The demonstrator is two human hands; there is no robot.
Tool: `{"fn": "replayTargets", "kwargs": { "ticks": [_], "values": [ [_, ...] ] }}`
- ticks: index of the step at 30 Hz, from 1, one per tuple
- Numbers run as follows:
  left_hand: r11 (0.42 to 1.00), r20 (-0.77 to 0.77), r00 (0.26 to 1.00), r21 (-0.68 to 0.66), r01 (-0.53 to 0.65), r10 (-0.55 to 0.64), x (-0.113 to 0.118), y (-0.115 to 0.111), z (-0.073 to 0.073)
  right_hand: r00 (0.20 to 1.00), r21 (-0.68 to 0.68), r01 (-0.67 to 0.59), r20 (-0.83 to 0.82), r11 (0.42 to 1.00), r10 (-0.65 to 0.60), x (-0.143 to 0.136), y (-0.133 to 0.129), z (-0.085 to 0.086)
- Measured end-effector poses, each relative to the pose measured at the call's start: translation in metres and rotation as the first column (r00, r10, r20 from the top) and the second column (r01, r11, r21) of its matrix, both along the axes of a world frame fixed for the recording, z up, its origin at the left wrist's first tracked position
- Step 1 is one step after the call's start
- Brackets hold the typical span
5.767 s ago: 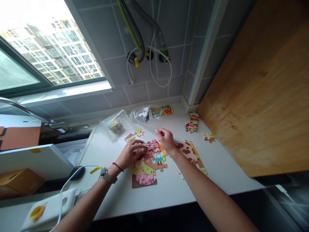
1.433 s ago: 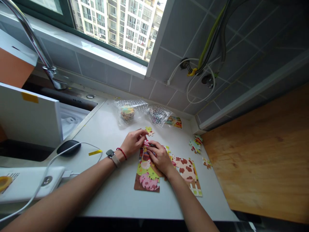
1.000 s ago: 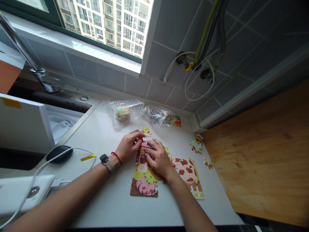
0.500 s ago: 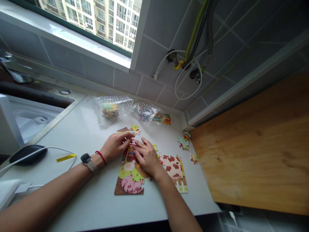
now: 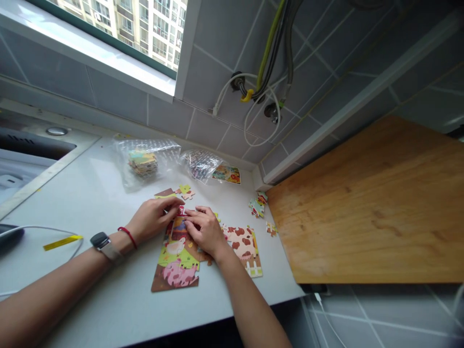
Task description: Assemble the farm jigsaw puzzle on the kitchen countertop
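Note:
My left hand (image 5: 155, 217) is at the upper edge of a partly joined jigsaw puzzle (image 5: 177, 268) with a pig and a chicken on it. Its thumb and forefinger close on a red puzzle piece (image 5: 181, 210). My right hand (image 5: 206, 231) lies on the puzzle's right side, fingers stretched out and fingertips by the same red piece. It covers part of the picture. To its right is another joined section with a brown-spotted cow (image 5: 242, 244). Loose pieces (image 5: 185, 191) lie just above my left hand.
A clear plastic bag of stacked pieces (image 5: 143, 162) and a second crinkled bag (image 5: 201, 164) sit by the wall, beside a small picture card (image 5: 227, 174). More loose pieces (image 5: 258, 205) lie near a wooden board (image 5: 362, 217). A sink (image 5: 36, 142) is at left.
The view has shifted, so everything on the counter appears further left. Both hands stay at the top of the puzzle, the red piece still at their fingertips.

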State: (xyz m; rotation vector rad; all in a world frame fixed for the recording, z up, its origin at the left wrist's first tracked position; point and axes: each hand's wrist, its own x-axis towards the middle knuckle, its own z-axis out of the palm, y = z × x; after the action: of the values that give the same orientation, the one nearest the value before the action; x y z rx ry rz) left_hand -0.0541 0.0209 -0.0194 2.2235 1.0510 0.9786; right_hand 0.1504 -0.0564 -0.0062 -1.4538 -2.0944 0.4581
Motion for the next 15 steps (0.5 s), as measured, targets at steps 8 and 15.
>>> {"fn": "replayTargets", "kwargs": {
  "ticks": [8,15],
  "values": [
    [0.998,-0.088,0.996,-0.063,0.013,-0.018,-0.001,0.0,0.002,0.952,-0.004,0.3,0.063,0.954,-0.3,0.08,0.003,0.028],
    [0.999,-0.08,0.996,-0.043,0.029,-0.033,0.0,0.0,0.002,0.813,-0.144,0.547,0.327,0.825,-0.482,0.202,0.007,0.048]
  ]
}}
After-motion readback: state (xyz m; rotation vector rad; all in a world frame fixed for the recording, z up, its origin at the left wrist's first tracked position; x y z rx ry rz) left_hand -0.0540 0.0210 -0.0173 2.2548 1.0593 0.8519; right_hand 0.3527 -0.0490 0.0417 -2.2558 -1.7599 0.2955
